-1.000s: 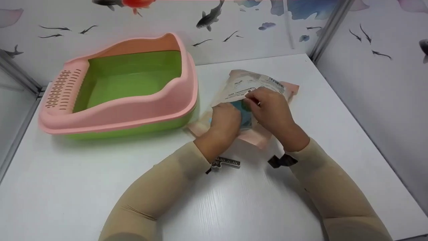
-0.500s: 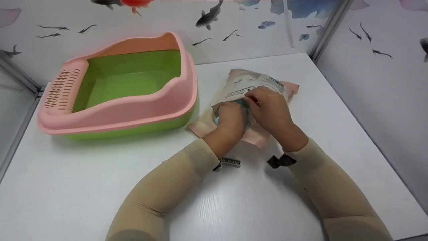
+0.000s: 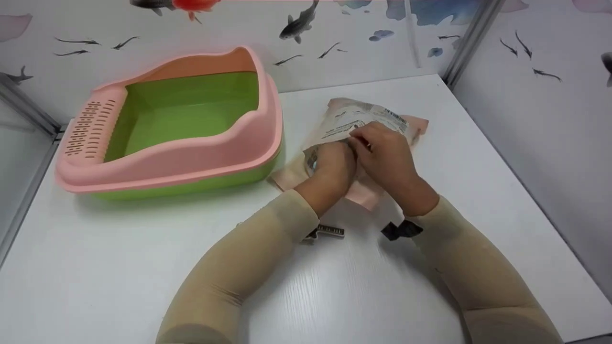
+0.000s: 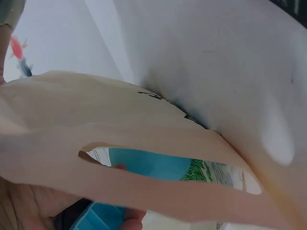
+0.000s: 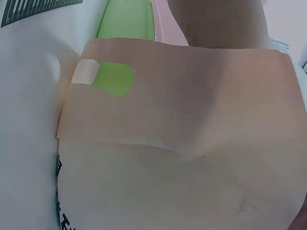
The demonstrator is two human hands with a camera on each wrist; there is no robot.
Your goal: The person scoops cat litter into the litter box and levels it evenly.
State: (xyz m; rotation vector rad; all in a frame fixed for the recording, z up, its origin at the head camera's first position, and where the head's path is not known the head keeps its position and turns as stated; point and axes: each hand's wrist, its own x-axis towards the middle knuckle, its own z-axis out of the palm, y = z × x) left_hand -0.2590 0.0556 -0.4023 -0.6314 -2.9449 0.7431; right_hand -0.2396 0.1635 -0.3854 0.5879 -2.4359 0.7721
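A pale pink and beige plastic mailing bag (image 3: 342,119) lies on the white table, its printed label and barcode facing up. Through a tear in it, the left wrist view shows a blue packet (image 4: 148,163) with green and white print. My left hand (image 3: 334,165) reaches in at the bag's opening, its fingers hidden from above; low in the left wrist view, fingertips lie against the blue packet. My right hand (image 3: 388,155) pinches the bag's upper edge between thumb and fingers, right beside the left hand. A bit of green shows through a hole in the right wrist view.
To the left stands a large litter box with a pink rim (image 3: 191,157) and a green tray (image 3: 186,110). A small flat piece with tick marks (image 3: 331,231) lies in front of the bag, partly behind my left sleeve. White printed walls (image 3: 330,28) close off the back and right.
My left hand has moved right and deeper over the opening, toward the right hand, covering the blue packet in the head view. The right hand has barely moved.
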